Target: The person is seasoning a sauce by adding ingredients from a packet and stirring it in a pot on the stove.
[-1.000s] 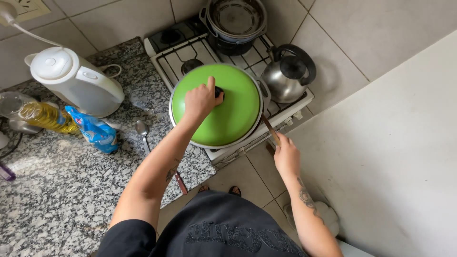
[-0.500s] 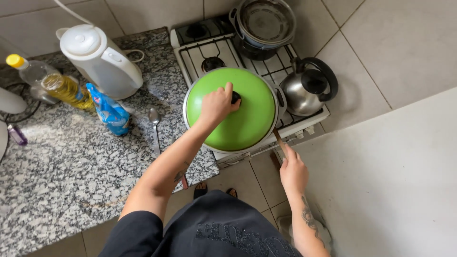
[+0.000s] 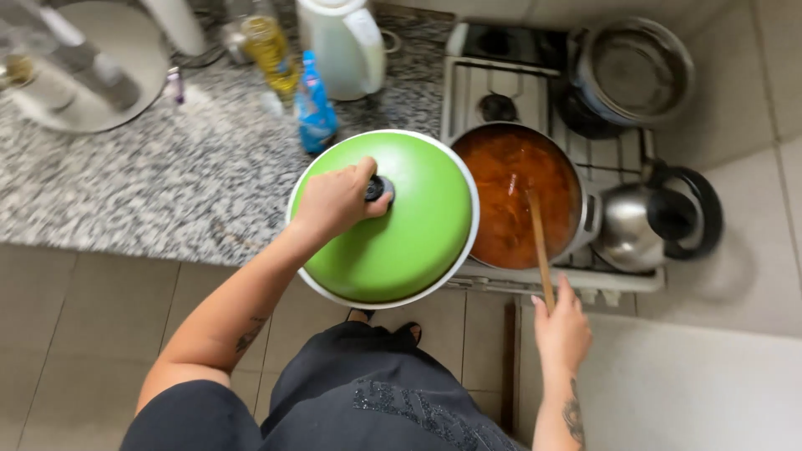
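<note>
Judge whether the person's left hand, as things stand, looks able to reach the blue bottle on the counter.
Probably not right away: the left hand grips the knob of the green lid, lifted off the pot. The blue bottle stands close beyond the lid's rim with nothing between, but the hand is occupied.

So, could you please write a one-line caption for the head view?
Left hand lifts green lid off pot of orange stew; right hand holds wooden spoon.

- Your speckled granite counter (image 3: 167,192) carries a white kettle (image 3: 342,46), an oil bottle (image 3: 269,46) and a blue bottle (image 3: 316,108).
- Your white stove (image 3: 501,83) bears the pot of red sauce (image 3: 510,196), a steel kettle (image 3: 639,225) and a dark pot (image 3: 635,71).
</note>
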